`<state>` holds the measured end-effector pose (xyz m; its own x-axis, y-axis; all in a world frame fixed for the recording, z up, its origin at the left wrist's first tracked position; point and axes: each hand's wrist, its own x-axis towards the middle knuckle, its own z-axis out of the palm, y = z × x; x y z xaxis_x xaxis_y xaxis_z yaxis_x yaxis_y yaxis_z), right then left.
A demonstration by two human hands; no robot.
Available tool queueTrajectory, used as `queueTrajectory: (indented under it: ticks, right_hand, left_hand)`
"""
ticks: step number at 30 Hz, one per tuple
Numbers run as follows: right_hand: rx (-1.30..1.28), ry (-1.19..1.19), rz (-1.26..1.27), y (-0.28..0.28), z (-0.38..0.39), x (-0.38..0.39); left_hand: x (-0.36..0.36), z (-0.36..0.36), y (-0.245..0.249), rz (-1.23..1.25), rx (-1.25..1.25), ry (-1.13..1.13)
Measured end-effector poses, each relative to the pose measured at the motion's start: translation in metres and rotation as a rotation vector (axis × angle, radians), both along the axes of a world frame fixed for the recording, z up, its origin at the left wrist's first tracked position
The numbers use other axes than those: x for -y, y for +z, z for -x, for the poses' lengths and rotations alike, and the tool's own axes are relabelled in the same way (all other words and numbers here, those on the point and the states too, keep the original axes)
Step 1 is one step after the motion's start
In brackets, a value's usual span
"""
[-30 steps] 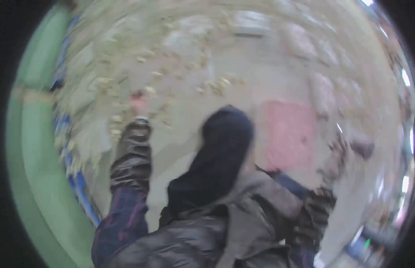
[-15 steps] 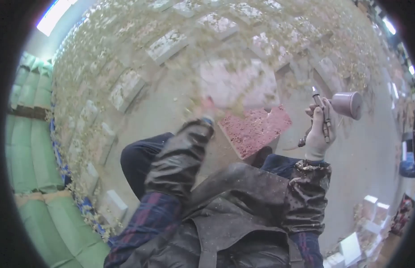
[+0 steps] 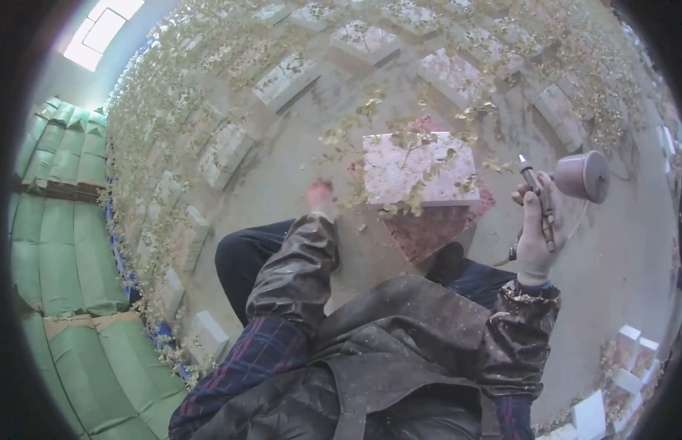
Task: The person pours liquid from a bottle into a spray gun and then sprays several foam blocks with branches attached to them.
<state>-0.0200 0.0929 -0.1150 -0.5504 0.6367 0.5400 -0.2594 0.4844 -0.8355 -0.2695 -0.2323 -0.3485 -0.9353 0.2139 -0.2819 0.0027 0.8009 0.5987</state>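
A spray gun (image 3: pixel 537 196) with a round pinkish cup (image 3: pixel 592 177) on its side is gripped in my gloved right hand (image 3: pixel 535 235), its nozzle pointing up and away. A white foam block (image 3: pixel 420 172) with thin leafy stems standing out of it rests on a reddish, speckled slab (image 3: pixel 421 233), which is turned at an angle beneath it. To the left of the block, apart from it, is my left hand (image 3: pixel 320 192). Its fingertips look reddish and are too smeared to show whether they are apart or closed.
More foam blocks with leafy stems (image 3: pixel 286 81) stand in rows ahead and to the left. Green wrapped bundles (image 3: pixel 58 253) are stacked along the left side. Bare white blocks (image 3: pixel 590 416) lie at the lower right. My knees (image 3: pixel 238 257) flank the slab.
The white block was blurred and farther away, near my left hand; now it sits still over the slab. My left hand has come away from it. The right hand keeps the spray gun.
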Motion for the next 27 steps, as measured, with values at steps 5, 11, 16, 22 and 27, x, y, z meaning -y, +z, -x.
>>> queueTrajectory:
  ticks: [5,11,16,22,27]
  right_hand:
    - [-0.03,0.079,-0.005,0.008,-0.001,0.006]
    - [-0.018,0.12,-0.14,0.007,-0.002,0.006]
    - [0.047,0.065,-0.114,0.007,0.0,0.008]
    - [0.033,-0.023,-0.206,0.017,0.003,0.001]
    - [0.181,0.038,-0.054,0.051,-0.009,-0.046]
  left_hand:
    - [-0.039,0.018,0.146,-0.783,0.036,0.35]
    - [-0.073,0.062,0.194,-0.178,0.439,0.246]
    - [-0.056,0.065,0.176,-0.128,0.433,-0.377]
    - [-0.047,0.046,0.189,-0.255,0.335,-0.257]
    - [-0.033,0.047,0.217,-0.027,0.029,-0.072]
